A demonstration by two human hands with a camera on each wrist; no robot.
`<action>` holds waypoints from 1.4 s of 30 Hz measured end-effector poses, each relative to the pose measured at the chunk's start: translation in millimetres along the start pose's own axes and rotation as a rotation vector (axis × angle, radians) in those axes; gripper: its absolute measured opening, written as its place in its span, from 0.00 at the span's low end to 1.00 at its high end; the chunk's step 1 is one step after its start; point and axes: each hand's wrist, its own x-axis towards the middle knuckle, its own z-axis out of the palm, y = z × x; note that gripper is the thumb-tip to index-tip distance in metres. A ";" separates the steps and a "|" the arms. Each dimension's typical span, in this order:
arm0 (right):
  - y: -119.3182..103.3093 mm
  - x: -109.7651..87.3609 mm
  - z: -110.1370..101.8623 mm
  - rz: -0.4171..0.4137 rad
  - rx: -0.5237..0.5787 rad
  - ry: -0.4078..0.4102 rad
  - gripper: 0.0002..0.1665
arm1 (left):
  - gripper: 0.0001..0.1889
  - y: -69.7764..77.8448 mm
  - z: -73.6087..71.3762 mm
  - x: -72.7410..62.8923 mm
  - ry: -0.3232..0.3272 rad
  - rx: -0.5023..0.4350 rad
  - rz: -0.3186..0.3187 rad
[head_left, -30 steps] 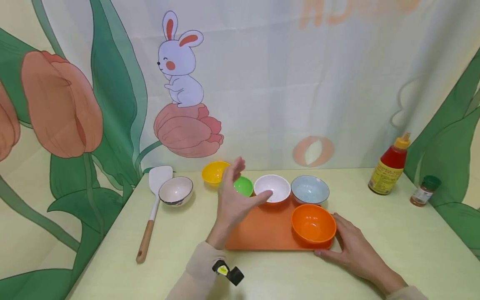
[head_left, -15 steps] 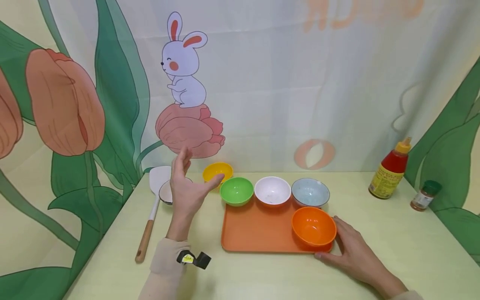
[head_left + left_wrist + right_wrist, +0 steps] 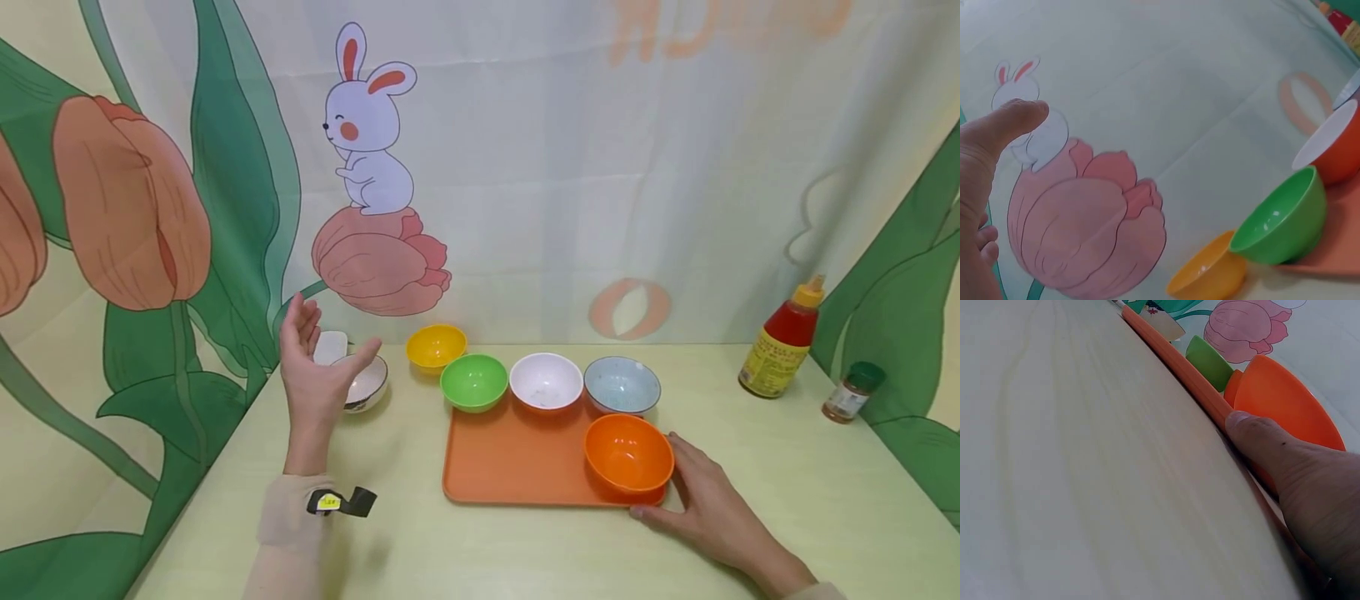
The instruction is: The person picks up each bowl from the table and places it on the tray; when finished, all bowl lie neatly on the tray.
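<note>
My left hand [image 3: 311, 379] is raised over the table's left side, thumb spread from the fingers, holding nothing. In the head view it partly covers a white bowl with a dark rim [image 3: 369, 387] and a white spatula [image 3: 331, 347]. My right hand [image 3: 708, 500] grips the front right corner of an orange tray [image 3: 517, 467]; its thumb presses the front edge [image 3: 1225, 415]. An orange bowl [image 3: 628, 454] stands on that corner, beside the fingers. Along the tray's back are a green bowl [image 3: 474, 383], a white bowl with an orange outside [image 3: 546, 383] and a grey-blue bowl [image 3: 622, 386].
A yellow bowl [image 3: 437, 348] stands behind and left of the green one. At the right rear are a red sauce bottle with a yellow cap [image 3: 782, 337] and a small green-capped jar [image 3: 853, 392]. A printed curtain [image 3: 510, 167] hangs behind the table.
My left hand has moved left from over the green bowl to near the dark-rimmed bowl, uncovering the green and yellow bowls. My right hand and the tray have stayed in place.
</note>
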 end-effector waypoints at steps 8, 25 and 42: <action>0.9 -0.8 -0.8 -0.006 0.007 0.006 0.77 | 0.55 -47.5 -5.0 -3.9 0.092 0.096 -0.112; -0.2 -0.7 -1.6 -0.005 0.000 0.004 0.79 | 0.65 -104.0 -1.1 -21.9 -0.008 0.243 -0.335; -1.3 0.0 -0.9 0.021 -0.003 -0.015 0.79 | 0.71 -121.9 -1.3 -30.4 -0.041 0.226 -0.410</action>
